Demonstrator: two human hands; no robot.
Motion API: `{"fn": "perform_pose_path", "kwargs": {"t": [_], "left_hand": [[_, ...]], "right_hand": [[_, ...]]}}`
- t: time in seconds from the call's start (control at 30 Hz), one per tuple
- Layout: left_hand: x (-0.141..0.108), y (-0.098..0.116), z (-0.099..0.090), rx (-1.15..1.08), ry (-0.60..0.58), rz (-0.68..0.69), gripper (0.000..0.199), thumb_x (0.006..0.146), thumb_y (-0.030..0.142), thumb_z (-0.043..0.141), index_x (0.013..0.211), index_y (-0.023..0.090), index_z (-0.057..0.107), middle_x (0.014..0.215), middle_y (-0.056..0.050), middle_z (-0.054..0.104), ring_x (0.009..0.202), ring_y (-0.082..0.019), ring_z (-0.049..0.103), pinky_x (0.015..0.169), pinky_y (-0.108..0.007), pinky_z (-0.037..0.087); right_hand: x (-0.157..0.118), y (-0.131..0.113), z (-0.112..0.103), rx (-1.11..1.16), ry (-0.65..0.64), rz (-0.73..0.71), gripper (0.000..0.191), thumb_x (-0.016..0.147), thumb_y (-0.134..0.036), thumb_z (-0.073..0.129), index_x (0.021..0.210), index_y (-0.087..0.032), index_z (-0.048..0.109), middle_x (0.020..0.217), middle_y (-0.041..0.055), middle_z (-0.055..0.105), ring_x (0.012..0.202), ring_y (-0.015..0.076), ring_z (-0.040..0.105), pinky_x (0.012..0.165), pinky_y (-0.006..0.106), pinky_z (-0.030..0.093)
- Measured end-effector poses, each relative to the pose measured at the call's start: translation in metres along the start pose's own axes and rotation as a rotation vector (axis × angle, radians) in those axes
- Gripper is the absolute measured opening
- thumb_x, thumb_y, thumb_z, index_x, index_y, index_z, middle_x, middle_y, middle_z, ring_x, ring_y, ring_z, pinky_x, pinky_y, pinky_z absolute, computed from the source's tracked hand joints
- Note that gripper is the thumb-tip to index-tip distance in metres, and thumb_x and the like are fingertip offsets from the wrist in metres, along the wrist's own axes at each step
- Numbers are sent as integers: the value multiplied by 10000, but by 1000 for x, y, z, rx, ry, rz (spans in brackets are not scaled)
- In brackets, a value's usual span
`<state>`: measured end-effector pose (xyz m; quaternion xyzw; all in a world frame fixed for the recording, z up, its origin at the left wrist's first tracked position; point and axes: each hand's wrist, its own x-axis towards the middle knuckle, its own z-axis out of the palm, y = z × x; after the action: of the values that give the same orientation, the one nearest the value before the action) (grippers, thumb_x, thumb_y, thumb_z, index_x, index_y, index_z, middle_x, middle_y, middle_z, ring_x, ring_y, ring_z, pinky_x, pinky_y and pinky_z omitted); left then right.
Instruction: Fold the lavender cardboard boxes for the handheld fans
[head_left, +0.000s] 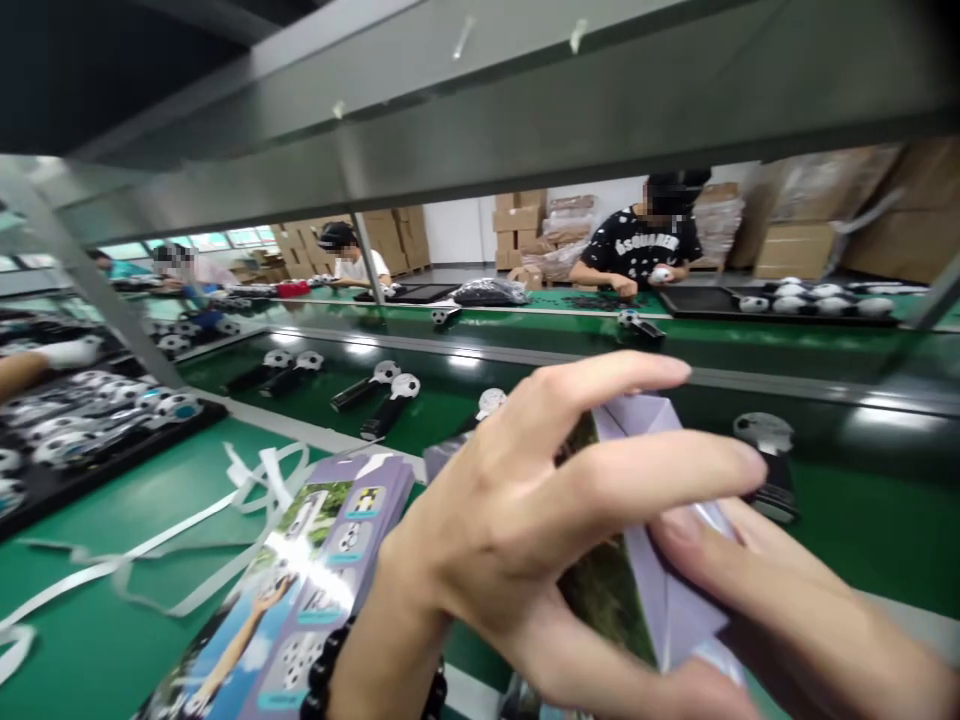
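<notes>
A purple printed box (pixel 660 560) with raised end flaps is between my two hands at the lower right. My left hand (pixel 525 510), a black bead bracelet at its wrist, lies across the box with its fingers spread over the top and its thumb low on the near side. My right hand (pixel 757 570) grips the box from the right, its fingers at the folded flap; part of it is hidden behind the left hand. Left of my wrist lies a stack of flat printed purple cartons (pixel 322 570) showing football pictures.
White strips (pixel 180 520) lie on the green table at left, beside a black tray (pixel 217 408) of football-patterned items. A green conveyor carries several such items (pixel 397 400). People (pixel 637 245) sit across it. A metal beam (pixel 450 120) spans overhead.
</notes>
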<state>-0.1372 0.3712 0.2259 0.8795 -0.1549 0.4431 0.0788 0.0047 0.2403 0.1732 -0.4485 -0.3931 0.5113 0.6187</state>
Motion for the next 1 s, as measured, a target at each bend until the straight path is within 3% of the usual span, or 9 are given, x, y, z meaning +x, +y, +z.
{"fn": "perform_pose_path", "kwargs": {"t": [0.1,0.17,0.23,0.37,0.43,0.53,0.7,0.83,1.0], "left_hand": [[2,-6,1,42,109,8,388,982,461,593,1295,315,415,1324,57,514,1312,-215,470,1087,-388,509],[2,-11,2,53,217,2,356,1001,429,563,1300,273,447,1303,5,539,1279,-233,499,1110,-448,471],[2,-15,3,57,286,-16,306,998,356,565,1245,181,517,1256,-57,583,1237,-248,532,1122,-483,445],[1,-22,7,97,170,-167,164,965,277,569,1111,205,588,1178,-7,626,1170,-176,572,1071,-366,468],[-3,-29,11,122,40,-344,156,973,326,549,1097,240,591,1144,20,636,1104,-145,600,982,-300,497],[-21,-49,18,162,-235,-669,243,984,356,535,1187,232,587,1174,-33,630,1061,-186,619,913,-346,530],[-61,-87,33,189,-698,-1033,490,888,336,725,1309,164,543,1274,-117,552,1121,-259,581,982,-491,531],[-77,-102,56,202,-655,-1106,569,935,272,664,1442,220,412,1481,-130,361,1284,-304,473,1065,-533,482],[-70,-103,85,157,-453,-1032,518,994,301,571,1463,207,372,1505,-133,330,1310,-291,455,1078,-502,480]], "right_hand": [[19,-8,3,108,131,-82,698,762,-541,806,1361,-413,470,1314,-4,582,1123,216,629,839,241,588],[37,0,-8,36,291,-296,637,793,-545,776,1327,-402,461,1315,-12,571,1089,171,630,810,189,565],[56,15,-25,-134,436,-380,631,851,-583,682,1371,-388,382,1341,7,541,1137,174,596,877,229,553],[83,48,-45,-373,484,-183,655,918,-511,528,1458,-249,264,1341,154,520,1125,274,608,850,404,580],[90,60,-41,-443,440,-92,628,947,-376,480,1496,-212,223,1385,192,491,1126,271,625,843,405,584],[90,63,-29,-590,393,22,636,987,-254,407,1551,-189,122,1459,197,437,1221,218,593,972,365,538],[63,30,-26,-1031,348,208,534,974,-338,559,1458,-143,444,1367,204,537,1304,405,490,1088,597,386],[41,3,-35,-1305,411,360,521,1010,-352,482,1487,-159,400,1459,177,457,1352,445,415,1067,648,363],[31,-6,-44,-1441,431,592,526,1020,-404,445,1463,-120,435,1328,228,563,1176,442,575,949,575,461]]}}
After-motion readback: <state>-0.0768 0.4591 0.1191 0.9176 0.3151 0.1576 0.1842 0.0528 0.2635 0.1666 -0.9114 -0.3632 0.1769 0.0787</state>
